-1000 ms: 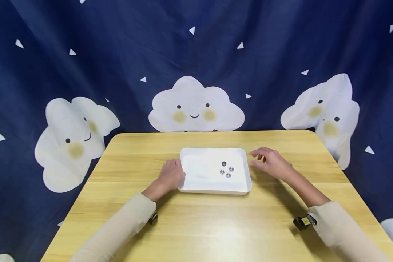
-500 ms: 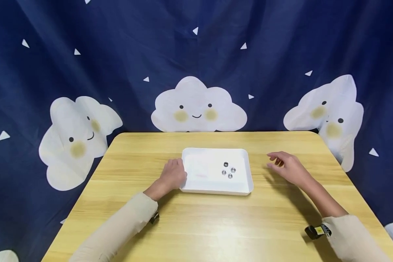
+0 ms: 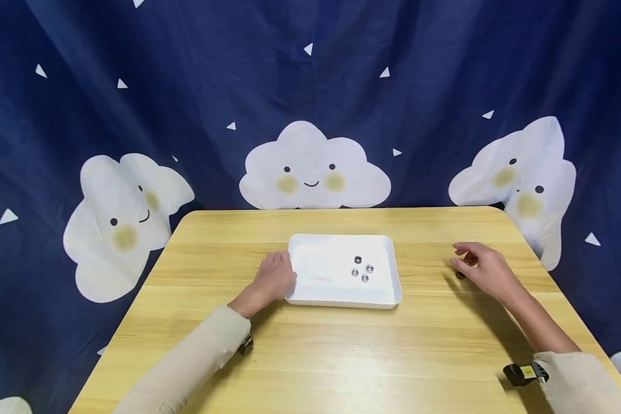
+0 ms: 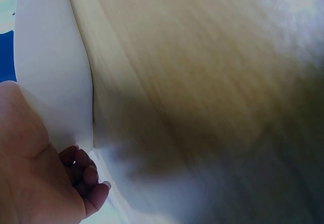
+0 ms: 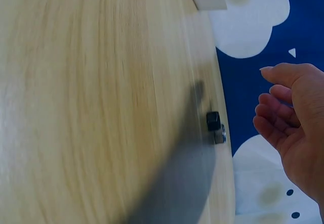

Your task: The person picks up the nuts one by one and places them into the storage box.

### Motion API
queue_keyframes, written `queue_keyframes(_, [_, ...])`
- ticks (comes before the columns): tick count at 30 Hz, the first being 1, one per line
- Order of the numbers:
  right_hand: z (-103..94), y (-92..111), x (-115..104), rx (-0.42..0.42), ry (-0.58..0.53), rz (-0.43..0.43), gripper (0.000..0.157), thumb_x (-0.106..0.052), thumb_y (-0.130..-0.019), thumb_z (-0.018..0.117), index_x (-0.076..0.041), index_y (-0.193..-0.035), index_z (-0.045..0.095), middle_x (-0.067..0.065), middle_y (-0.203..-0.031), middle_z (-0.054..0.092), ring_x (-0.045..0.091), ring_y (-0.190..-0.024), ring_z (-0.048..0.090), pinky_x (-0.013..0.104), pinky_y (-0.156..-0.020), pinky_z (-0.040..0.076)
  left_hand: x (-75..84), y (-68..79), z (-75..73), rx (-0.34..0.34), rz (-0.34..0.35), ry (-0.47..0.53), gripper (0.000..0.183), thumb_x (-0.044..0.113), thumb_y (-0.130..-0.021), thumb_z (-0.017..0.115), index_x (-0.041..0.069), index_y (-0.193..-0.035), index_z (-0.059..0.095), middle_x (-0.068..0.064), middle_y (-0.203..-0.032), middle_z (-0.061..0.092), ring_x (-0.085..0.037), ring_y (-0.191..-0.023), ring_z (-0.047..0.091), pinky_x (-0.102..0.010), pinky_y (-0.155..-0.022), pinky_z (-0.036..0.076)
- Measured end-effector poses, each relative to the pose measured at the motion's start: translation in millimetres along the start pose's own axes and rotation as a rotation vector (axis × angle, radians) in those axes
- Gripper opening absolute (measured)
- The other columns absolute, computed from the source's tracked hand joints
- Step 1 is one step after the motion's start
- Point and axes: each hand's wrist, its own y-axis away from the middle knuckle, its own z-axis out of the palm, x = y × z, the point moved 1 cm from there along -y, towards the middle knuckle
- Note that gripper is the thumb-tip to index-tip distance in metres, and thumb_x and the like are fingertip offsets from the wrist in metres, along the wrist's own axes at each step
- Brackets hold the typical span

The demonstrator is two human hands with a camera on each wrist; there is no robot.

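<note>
A shallow white tray (image 3: 321,287) lies on the table with several small hex nuts (image 3: 364,278) in its right half, one dark (image 3: 358,260) and the others silver. At its left wall is my left hand (image 3: 275,277), gripping the edge with curled fingers; the left wrist view shows these fingers (image 4: 96,196) beside the tray's wall (image 4: 53,57). To the right of the tray, my right hand (image 3: 489,269) hovers over the table, thumb and fingers apart and holding nothing. Below it lie a black nut (image 5: 213,121) and a silver nut (image 5: 220,134), close together.
The wooden table (image 3: 341,356) extends around the tray, its far edge against a dark blue curtain (image 3: 310,86) printed with white clouds. A small black wrist camera (image 3: 520,375) sticks out from the right sleeve.
My right hand has moved right, away from the tray, to above the nuts on the table. My left hand has stayed on the tray's left edge. The head view has shifted slightly.
</note>
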Motion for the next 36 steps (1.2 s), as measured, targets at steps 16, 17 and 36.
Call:
queue_keyframes(16, [-9.1,3,24,-0.036,0.056,0.099,0.04,-0.021,-0.094,0.075,0.005,-0.123,0.069,0.025,-0.109,0.074,-0.013,-0.077,0.052,0.019,-0.066,0.048,-1.2,0.4,-1.0,0.003,-0.008,0.012,0.034,0.026,-0.102,0.051,-0.003,-0.12,0.047,-0.015,-0.11,0.049,-0.032,-0.105,0.043,-0.042,-0.092,0.039])
queue_keyframes(17, [-8.3,4,25,-0.043,0.058,0.104,0.04,-0.021,-0.094,0.075,0.006,-0.123,0.069,0.025,-0.109,0.074,-0.011,-0.077,0.054,0.02,-0.065,0.048,-1.0,-0.1,-1.2,0.001,-0.011,0.012,0.034,0.025,-0.103,0.05,-0.003,-0.12,0.047,-0.015,-0.11,0.049,-0.032,-0.105,0.042,-0.041,-0.092,0.038])
queue_keyframes(36, [8.8,5,50,-0.177,0.06,0.146,0.041,-0.018,-0.095,0.074,0.01,-0.125,0.067,0.023,-0.104,0.073,0.031,-0.091,0.068,0.026,-0.069,0.049,-0.7,2.5,-1.3,0.001,0.004,0.017,0.029,0.024,-0.101,0.048,-0.001,-0.115,0.045,-0.014,-0.107,0.046,-0.032,-0.104,0.04,-0.042,-0.089,0.037])
